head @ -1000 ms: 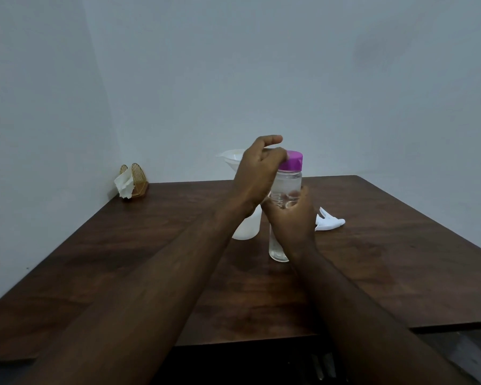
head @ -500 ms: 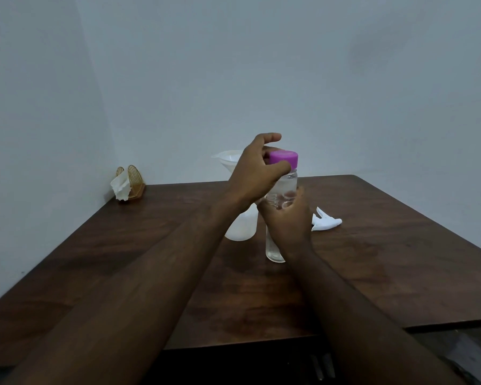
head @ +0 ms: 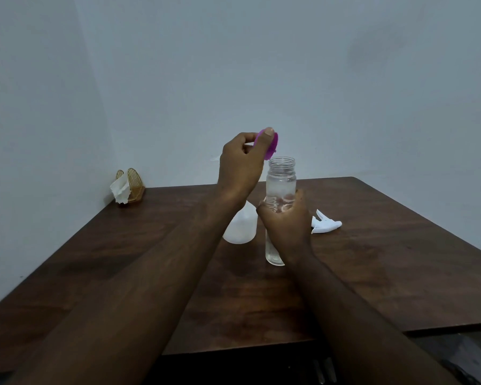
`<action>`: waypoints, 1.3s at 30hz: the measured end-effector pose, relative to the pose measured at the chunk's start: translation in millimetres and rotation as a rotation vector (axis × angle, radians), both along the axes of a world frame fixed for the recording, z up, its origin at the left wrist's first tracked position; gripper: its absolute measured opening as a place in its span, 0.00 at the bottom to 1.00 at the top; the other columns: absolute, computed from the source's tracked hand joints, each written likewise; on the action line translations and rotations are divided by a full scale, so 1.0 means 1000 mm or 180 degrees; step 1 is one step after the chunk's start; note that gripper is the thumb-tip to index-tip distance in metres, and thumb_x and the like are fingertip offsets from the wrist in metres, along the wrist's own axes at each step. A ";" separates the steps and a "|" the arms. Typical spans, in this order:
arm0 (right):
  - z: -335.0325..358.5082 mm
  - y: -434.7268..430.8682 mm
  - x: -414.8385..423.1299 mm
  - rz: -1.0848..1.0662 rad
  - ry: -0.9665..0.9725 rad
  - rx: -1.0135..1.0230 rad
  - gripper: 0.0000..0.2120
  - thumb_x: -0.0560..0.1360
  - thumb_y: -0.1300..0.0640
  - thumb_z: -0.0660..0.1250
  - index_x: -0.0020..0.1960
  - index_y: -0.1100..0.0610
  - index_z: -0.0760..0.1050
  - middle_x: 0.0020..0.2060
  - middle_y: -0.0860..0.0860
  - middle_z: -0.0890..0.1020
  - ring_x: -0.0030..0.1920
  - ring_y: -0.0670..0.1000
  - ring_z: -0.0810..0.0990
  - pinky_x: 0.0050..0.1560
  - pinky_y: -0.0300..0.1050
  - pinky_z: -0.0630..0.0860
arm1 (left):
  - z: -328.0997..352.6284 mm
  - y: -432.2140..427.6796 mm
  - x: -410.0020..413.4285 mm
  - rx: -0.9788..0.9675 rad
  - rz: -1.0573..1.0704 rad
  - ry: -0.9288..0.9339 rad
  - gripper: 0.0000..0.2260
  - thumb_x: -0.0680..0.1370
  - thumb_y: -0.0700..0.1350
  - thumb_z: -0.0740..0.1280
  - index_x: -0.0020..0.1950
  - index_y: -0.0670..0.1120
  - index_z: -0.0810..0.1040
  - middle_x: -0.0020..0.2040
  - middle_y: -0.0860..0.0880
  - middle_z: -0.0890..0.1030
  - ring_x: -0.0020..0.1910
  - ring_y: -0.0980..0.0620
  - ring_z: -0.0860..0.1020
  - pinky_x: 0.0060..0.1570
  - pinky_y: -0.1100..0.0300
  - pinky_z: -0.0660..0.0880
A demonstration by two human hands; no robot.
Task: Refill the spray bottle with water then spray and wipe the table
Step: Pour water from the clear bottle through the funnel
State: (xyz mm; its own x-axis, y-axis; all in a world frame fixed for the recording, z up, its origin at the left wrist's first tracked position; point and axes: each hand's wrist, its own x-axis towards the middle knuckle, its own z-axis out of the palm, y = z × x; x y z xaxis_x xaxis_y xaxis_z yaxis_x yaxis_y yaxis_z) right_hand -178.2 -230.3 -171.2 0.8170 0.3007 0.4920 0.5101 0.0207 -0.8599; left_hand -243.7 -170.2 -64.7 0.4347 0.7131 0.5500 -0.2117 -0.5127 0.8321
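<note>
Standing upright on the dark wooden table [head: 400, 273], near its middle, is a clear water bottle [head: 280, 179]; its threaded mouth is showing open and uncapped, with clear liquid inside. The right hand [head: 286, 220] is wrapping around the bottle's midsection, fingers closed on it, steadying it against the tabletop. The left hand [head: 240, 165] is holding a magenta cap [head: 272, 147] just above and to the left of the bottle's mouth, pinching it between thumb and fingers, the cap tilting on edge and sitting clear of the neck. A translucent white spray bottle [head: 239, 227] is standing just behind and left of the water bottle, largely hidden by the left wrist; whether anything is sitting in its neck cannot be told. A white spray trigger head [head: 326, 225] is lying on its side on the table, just right of the right hand. A golden napkin holder [head: 134, 180] with a white napkin [head: 120, 190] is sitting at the far left corner, against the wall.
</note>
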 end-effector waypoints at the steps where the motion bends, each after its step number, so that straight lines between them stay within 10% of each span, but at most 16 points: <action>1: 0.000 0.000 -0.001 -0.0004 0.0014 0.0011 0.22 0.63 0.45 0.73 0.50 0.52 0.69 0.38 0.43 0.79 0.39 0.46 0.81 0.47 0.53 0.82 | 0.001 0.000 -0.002 -0.0141 -0.0006 -0.0037 0.12 0.78 0.58 0.65 0.52 0.50 0.77 0.46 0.54 0.80 0.45 0.53 0.79 0.47 0.57 0.78; 8: 0.000 -0.001 -0.002 -0.0047 0.0003 0.0082 0.18 0.65 0.49 0.75 0.47 0.51 0.69 0.36 0.44 0.79 0.38 0.45 0.81 0.46 0.54 0.81 | 0.003 0.008 -0.022 -0.1921 -0.0970 -0.0675 0.11 0.81 0.53 0.63 0.51 0.45 0.75 0.46 0.39 0.83 0.36 0.51 0.80 0.36 0.63 0.76; 16: 0.003 -0.004 -0.005 0.0094 0.0033 0.0134 0.24 0.67 0.47 0.77 0.56 0.55 0.71 0.46 0.49 0.82 0.46 0.49 0.83 0.50 0.46 0.79 | -0.030 0.045 -0.060 -0.2165 -0.0372 -0.1046 0.11 0.81 0.51 0.63 0.51 0.43 0.74 0.42 0.41 0.83 0.34 0.51 0.80 0.36 0.62 0.78; 26: 0.003 -0.005 -0.005 0.0109 0.0049 0.0223 0.24 0.68 0.48 0.77 0.56 0.57 0.71 0.45 0.48 0.80 0.44 0.42 0.80 0.41 0.32 0.71 | -0.101 0.099 -0.089 -0.2088 0.0050 0.1431 0.19 0.81 0.50 0.63 0.67 0.40 0.70 0.49 0.38 0.81 0.37 0.48 0.81 0.33 0.61 0.78; 39: 0.002 -0.003 -0.002 0.0144 0.0042 0.0208 0.24 0.68 0.48 0.77 0.56 0.57 0.71 0.46 0.48 0.81 0.45 0.42 0.80 0.41 0.29 0.71 | -0.119 0.125 -0.083 -0.1114 0.0815 0.2407 0.15 0.79 0.53 0.66 0.45 0.40 0.80 0.35 0.43 0.81 0.30 0.51 0.76 0.30 0.59 0.72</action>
